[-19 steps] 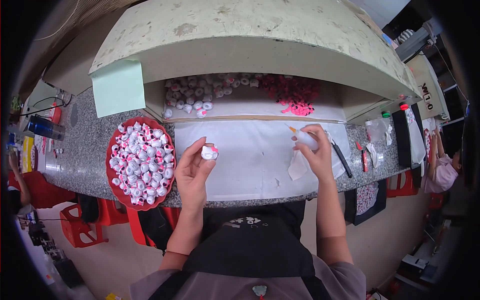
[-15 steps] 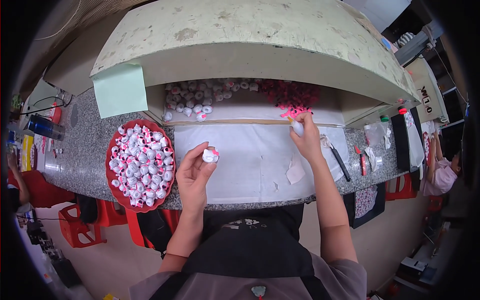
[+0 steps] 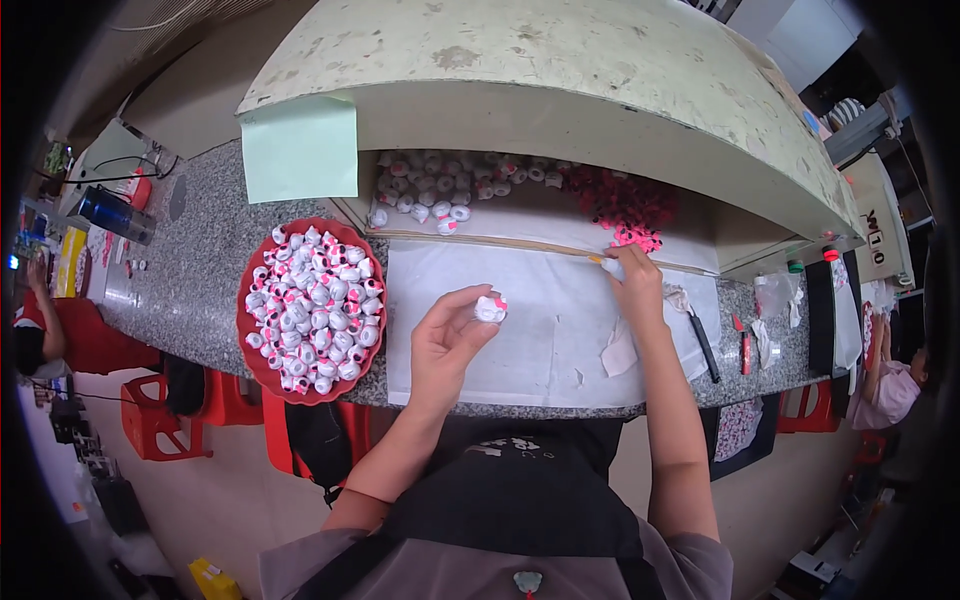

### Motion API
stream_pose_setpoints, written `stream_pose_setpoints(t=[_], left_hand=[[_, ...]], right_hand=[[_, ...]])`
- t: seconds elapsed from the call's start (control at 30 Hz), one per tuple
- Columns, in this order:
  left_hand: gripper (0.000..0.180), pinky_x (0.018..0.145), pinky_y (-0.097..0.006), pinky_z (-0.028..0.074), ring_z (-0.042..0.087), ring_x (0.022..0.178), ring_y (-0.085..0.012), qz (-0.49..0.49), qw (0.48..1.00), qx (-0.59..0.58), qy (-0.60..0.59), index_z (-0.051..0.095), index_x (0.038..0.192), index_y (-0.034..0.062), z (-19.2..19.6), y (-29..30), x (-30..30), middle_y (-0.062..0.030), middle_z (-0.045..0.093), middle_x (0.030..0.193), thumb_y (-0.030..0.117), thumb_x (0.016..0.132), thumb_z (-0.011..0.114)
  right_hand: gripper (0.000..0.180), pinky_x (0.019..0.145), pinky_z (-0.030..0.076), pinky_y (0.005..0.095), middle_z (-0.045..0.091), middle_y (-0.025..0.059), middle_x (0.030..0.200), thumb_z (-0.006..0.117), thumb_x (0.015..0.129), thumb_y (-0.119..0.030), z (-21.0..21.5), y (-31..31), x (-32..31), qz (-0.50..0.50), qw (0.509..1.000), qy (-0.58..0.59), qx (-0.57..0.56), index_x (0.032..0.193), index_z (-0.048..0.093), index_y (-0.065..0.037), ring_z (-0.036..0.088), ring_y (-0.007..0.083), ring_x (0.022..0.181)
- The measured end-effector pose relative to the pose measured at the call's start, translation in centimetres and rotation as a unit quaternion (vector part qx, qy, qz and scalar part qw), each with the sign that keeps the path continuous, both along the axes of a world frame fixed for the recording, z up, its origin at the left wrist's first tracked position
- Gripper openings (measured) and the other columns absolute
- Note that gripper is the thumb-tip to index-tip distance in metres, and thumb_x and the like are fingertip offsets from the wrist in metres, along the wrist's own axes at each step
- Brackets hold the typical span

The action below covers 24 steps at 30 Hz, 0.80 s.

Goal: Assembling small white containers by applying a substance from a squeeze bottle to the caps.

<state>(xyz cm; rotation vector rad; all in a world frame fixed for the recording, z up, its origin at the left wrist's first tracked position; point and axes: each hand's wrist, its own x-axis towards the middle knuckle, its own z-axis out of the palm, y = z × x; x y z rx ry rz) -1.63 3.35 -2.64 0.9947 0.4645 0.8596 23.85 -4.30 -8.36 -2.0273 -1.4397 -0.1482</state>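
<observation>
Cabinet (image 3: 640,55): top softly and evenly lit, apparently from overhead; front face greyer.
Recess (image 3: 530,212): shaded, dimmest toward the far right, where pink pieces (image 3: 622,198) sink into shadow.
White sheet (image 3: 500,370): bright, only faint shadows.
White-and-pink piece (image 3: 490,309): well lit, fine markings too small to read.
Stone counter (image 3: 215,290): pale sheen at left, edges bowed by the fisheye.
Black apron (image 3: 510,510): dark, little detail.
Far left: small bluish glare spot.
Co-worker at right (image 3: 888,375): dim, soft.
Rim: fades to black.
</observation>
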Motion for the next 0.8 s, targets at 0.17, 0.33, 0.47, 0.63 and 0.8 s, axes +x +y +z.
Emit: stream_pose_setpoints(t=[0.17, 0.33, 0.47, 0.63, 0.8], left_hand=[[0.035, 0.081, -0.025, 0.042, 0.052, 0.092, -0.0141, 0.023, 1.000, 0.000, 0.005, 0.047, 0.108, -0.0032, -0.1, 0.1, -0.8, -0.0093, 0.054, 0.099, -0.007, 0.074, 0.055], [0.036, 0.079, -0.024, 0.042, 0.053, 0.090, -0.0133, 0.038, 0.999, 0.003, 0.021, 0.047, 0.108, -0.0032, -0.2, 0.2, -1.0, -0.0090, 0.054, 0.097, -0.006, 0.073, 0.056], [0.035, 0.079, -0.023, 0.042, 0.053, 0.090, -0.0128, 0.033, 0.999, 0.011, 0.023, 0.047, 0.108, -0.0028, -0.4, 0.3, -1.0, -0.0086, 0.054, 0.097, -0.006, 0.074, 0.056], [0.035, 0.080, -0.026, 0.043, 0.054, 0.090, -0.0144, 0.031, 0.999, 0.008, 0.030, 0.047, 0.108, -0.0024, -0.5, 0.0, -1.1, -0.0099, 0.054, 0.099, -0.006, 0.074, 0.055], [0.032, 0.081, -0.028, 0.045, 0.055, 0.092, -0.0172, 0.004, 0.999, 0.028, 0.029, 0.048, 0.104, -0.0024, -0.3, -1.0, -0.1, -0.0129, 0.054, 0.102, -0.009, 0.073, 0.054]], right_hand=[[0.021, 0.066, 0.045, 0.0331, 0.057, 0.0123, 0.080, 0.064, 0.063, -0.001, 0.1, 0.0, 0.3, -0.095, 0.984, 0.149, 0.035, 0.082, 0.056, -0.001, 0.056, 0.0294, 0.076], [0.021, 0.064, 0.045, 0.0332, 0.055, 0.0113, 0.078, 0.065, 0.064, -0.003, 0.6, 0.5, 0.4, -0.038, 0.997, 0.034, 0.049, 0.083, 0.057, -0.002, 0.056, 0.0292, 0.073], [0.020, 0.063, 0.045, 0.0330, 0.055, 0.0109, 0.078, 0.065, 0.063, -0.003, 0.1, 0.5, 0.6, -0.050, 0.998, 0.042, -0.020, 0.082, 0.058, -0.002, 0.056, 0.0288, 0.072], [0.015, 0.058, 0.045, 0.0300, 0.056, 0.0099, 0.073, 0.065, 0.065, -0.001, 0.7, -0.4, 0.3, 0.002, 0.998, 0.008, 0.060, 0.078, 0.057, -0.002, 0.057, 0.0243, 0.065], [0.011, 0.054, 0.043, 0.0216, 0.057, 0.0083, 0.070, 0.062, 0.067, 0.006, 6.9, -2.6, -7.2, 0.031, 0.889, 0.442, 0.116, 0.072, 0.053, 0.002, 0.055, 0.0126, 0.061]])
